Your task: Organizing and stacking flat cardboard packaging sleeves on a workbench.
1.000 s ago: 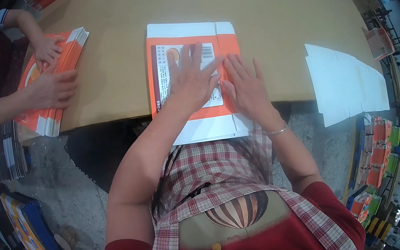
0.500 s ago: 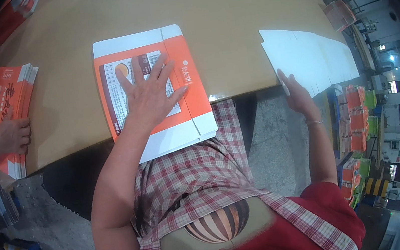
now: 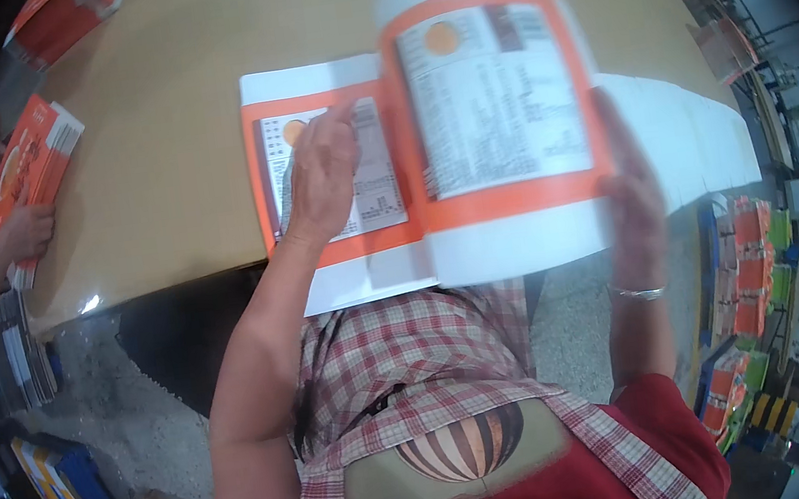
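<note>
My left hand (image 3: 324, 174) rests on a flat orange-and-white printed carton sheet (image 3: 377, 197) at the table's near edge. Its fingers reach across the printed panel, slightly smeared. To the right, my right hand (image 3: 632, 189) grips the outer edge of a raised carton sheet (image 3: 496, 100) with a similar orange border and white text panel. This sheet is blurred by motion and tilted up. Its left side meets or overlaps the lower sheet; which one, I cannot tell. Behind my right hand lie white sheets (image 3: 692, 135), partly covered.
At the left, another person's hand (image 3: 26, 233) holds a stack of orange cartons (image 3: 31, 172). More orange packages (image 3: 62, 26) stand at the far left of the brown table (image 3: 190, 40). Stacked orange and green cartons (image 3: 751, 254) are beyond the right side.
My right hand has come left from the white sheets and now holds a raised printed sheet. My left hand stays on the carton, its fingers less spread. The other person's stack has shifted.
</note>
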{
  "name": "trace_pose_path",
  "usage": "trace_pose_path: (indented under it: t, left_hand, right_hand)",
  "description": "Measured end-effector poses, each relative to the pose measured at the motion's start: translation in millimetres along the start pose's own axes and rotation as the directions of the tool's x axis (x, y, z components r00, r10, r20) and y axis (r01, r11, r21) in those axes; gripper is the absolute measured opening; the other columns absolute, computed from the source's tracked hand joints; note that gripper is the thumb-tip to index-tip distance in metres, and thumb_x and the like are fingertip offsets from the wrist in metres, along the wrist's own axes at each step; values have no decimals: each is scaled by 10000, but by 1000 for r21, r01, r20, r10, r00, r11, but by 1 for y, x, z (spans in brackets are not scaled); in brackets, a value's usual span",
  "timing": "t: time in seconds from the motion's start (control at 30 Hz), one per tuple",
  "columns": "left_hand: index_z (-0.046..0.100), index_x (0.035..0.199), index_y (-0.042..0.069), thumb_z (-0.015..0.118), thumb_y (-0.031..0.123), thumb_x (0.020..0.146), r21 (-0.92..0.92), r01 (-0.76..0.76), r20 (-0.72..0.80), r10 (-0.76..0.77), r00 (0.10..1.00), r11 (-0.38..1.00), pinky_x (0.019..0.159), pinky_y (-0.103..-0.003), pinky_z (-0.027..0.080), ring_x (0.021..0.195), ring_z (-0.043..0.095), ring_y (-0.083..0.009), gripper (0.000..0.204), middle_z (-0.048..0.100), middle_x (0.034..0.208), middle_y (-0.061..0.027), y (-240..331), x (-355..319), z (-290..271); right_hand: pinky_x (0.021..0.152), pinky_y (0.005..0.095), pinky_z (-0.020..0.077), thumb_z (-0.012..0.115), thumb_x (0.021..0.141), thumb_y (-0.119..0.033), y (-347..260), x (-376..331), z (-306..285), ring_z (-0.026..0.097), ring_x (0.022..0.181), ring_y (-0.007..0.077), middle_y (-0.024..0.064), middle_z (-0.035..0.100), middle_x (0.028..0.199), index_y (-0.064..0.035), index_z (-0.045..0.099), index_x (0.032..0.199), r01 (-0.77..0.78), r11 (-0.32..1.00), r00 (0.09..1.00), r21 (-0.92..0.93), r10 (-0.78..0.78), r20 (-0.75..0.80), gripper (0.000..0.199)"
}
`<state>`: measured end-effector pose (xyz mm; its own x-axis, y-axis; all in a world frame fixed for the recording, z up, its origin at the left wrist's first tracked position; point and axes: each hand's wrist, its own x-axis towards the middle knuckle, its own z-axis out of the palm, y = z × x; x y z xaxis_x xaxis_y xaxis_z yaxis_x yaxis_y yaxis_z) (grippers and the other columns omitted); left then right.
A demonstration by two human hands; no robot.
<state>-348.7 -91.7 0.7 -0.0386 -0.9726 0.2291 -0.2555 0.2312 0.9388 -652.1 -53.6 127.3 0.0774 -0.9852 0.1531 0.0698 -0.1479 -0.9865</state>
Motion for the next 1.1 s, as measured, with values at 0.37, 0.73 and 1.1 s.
trace_pose_path:
  t: [0.37, 0.73, 1.1]
  left_hand:
    - [338, 1409, -27, 689, 98, 876, 168, 182, -184, -150, 971, 969, 881, -338, 524, 1081, 643, -222, 651, 621, 1182, -195, 4, 4, -2]
    - [322, 1458, 24, 612, 146, 886, 595, 249, -135, -210, 968, 764, 1159, -598, 164, 1412, 139, -539, 653, 189, 1537, -262, 25, -18, -28]
    - [319, 1498, 13, 397, 421, 998, 866, -13, 48, -57, 997, 499, 1157, -636, 35, 1471, 124, -431, 649, 204, 1599, -174, 20, -14, 22]
  right_hand:
    - [721, 298, 547, 596, 877, -66, 89, -16, 40, 698, 897, 183, 230, 686, 1100, 20, 255, 1521, -200, 796, 960, -571, 275, 48, 734]
    - [540, 396, 499, 716, 859, -258, 81, -15, 98, 636, 566, 369, 207, 618, 630, 117, 320, 1442, -20, 531, 923, -847, 336, 189, 798]
    - [1035, 445, 388, 518, 989, -343, 105, 46, 2, 494, 1246, 377, 238, 528, 1344, -13, 528, 1359, 205, 275, 976, -939, 19, 218, 496]
